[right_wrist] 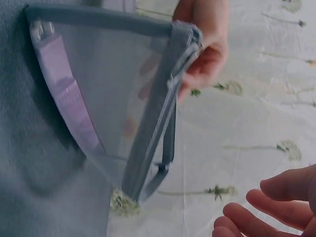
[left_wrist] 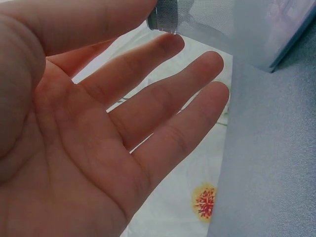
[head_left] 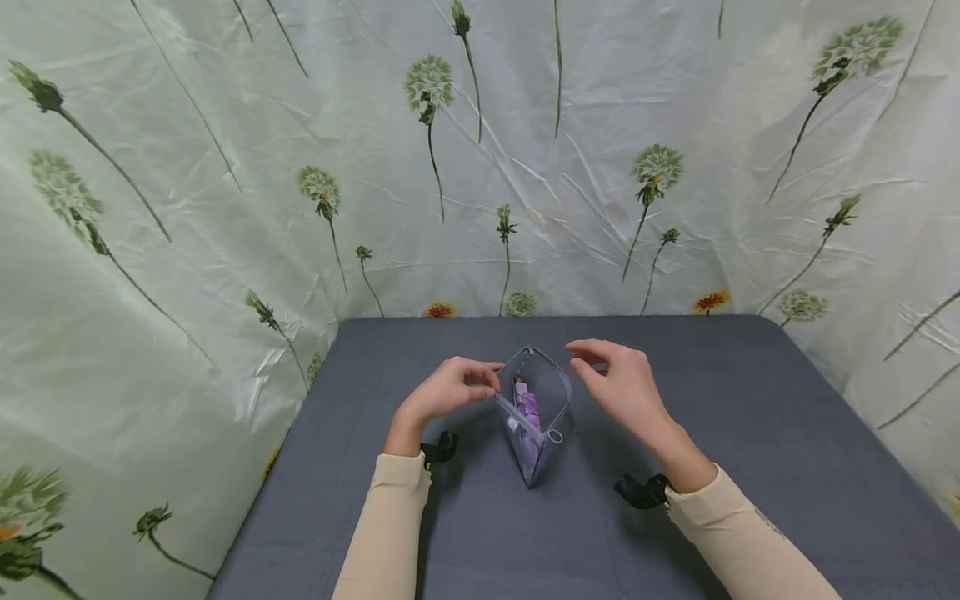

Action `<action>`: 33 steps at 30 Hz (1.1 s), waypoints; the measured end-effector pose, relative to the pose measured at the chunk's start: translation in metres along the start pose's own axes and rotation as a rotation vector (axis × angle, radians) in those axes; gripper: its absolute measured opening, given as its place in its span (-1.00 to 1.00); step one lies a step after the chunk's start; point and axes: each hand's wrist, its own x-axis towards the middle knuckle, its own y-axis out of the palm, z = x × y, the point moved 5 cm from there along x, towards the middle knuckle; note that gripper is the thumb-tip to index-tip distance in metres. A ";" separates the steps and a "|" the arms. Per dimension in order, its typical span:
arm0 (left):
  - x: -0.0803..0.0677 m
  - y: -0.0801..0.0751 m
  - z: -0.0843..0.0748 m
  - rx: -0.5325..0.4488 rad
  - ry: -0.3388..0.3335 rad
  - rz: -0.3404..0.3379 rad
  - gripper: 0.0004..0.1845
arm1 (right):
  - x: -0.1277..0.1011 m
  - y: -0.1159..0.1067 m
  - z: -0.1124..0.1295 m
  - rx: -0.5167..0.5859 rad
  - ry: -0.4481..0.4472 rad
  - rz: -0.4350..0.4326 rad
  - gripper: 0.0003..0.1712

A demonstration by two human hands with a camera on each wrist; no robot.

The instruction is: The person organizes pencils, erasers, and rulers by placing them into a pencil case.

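A clear mesh pouch (head_left: 542, 392) with a grey zipper stands open on the grey table (head_left: 750, 417), and a purple item (head_left: 528, 414) lies inside it. My left hand (head_left: 487, 385) pinches the pouch's left rim between thumb and forefinger. In the left wrist view the other fingers (left_wrist: 187, 98) stretch out below the pinched edge of the pouch (left_wrist: 165, 17). My right hand (head_left: 588, 357) hovers by the right rim with relaxed fingers, apart from the pouch. The right wrist view shows the pouch (right_wrist: 123, 98) gaping, the left hand (right_wrist: 207, 39) on its far edge, and my right fingertips (right_wrist: 266, 207) holding nothing.
A floral green-and-white cloth (head_left: 525, 167) hangs behind and around the table on three sides. Black camera straps sit on both wrists (head_left: 441, 448) (head_left: 641, 490). The table's left edge (head_left: 285, 467) runs diagonally near my left arm.
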 end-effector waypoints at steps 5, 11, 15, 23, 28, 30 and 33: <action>0.000 0.002 -0.002 -0.002 -0.009 -0.005 -0.85 | -0.004 -0.016 -0.015 0.000 0.031 -0.058 -0.69; 0.005 0.011 -0.010 -0.005 0.019 -0.023 -0.90 | -0.011 -0.027 -0.034 -0.022 0.064 -0.081 -0.68; 0.011 0.019 -0.016 -0.016 0.048 -0.050 -0.93 | -0.016 -0.031 -0.044 -0.021 0.082 -0.069 -0.67; 0.020 0.037 -0.021 0.034 0.065 -0.122 -0.91 | -0.023 -0.031 -0.058 -0.051 0.106 -0.032 -0.64; 0.025 0.046 -0.028 0.060 0.093 -0.156 -0.90 | -0.028 -0.029 -0.065 -0.064 0.124 -0.015 -0.63; 0.026 0.050 -0.031 0.086 0.101 -0.168 -0.90 | -0.030 -0.029 -0.067 -0.073 0.127 -0.015 -0.64; 0.030 0.055 -0.037 0.148 0.122 -0.193 -0.89 | -0.032 -0.030 -0.069 -0.080 0.122 -0.016 -0.64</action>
